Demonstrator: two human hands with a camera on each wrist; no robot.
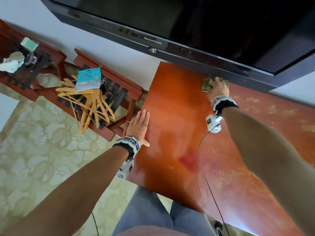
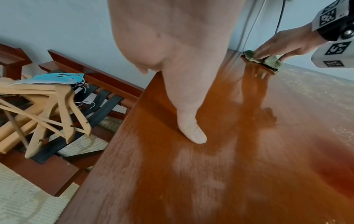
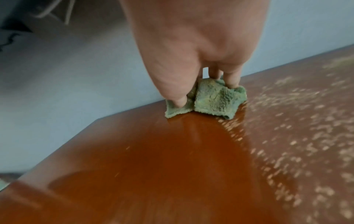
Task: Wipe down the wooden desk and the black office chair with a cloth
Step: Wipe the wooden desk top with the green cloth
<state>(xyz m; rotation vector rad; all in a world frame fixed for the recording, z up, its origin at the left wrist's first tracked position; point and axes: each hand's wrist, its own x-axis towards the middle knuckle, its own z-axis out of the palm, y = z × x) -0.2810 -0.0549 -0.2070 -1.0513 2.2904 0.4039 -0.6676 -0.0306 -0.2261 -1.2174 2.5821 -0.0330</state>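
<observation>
The reddish wooden desk (image 1: pixel 170 116) fills the middle and right of the head view. My right hand (image 1: pixel 216 83) presses a small green cloth (image 1: pixel 205 86) flat onto the desk's far edge, just under the television. In the right wrist view the thumb and straight fingers (image 3: pixel 232 78) bear down on the bunched cloth (image 3: pixel 216 100). My left hand (image 1: pixel 139 126) lies flat and open on the desk's left edge, thumb (image 2: pixel 191 133) on the wood (image 2: pixel 210 174). Pale dust specks (image 3: pixel 296 136) cover the desk right of the cloth. The black office chair is not in view.
A black television (image 1: pixel 187 23) overhangs the desk's far edge, close above my right hand. Left of the desk stands a red wooden rack (image 1: pixel 119 86) holding wooden hangers (image 1: pixel 90 106) and a blue packet (image 1: pixel 88 79). A wrist cable (image 1: pixel 202 167) trails across the desk. Patterned carpet (image 1: pixel 42 150) lies below.
</observation>
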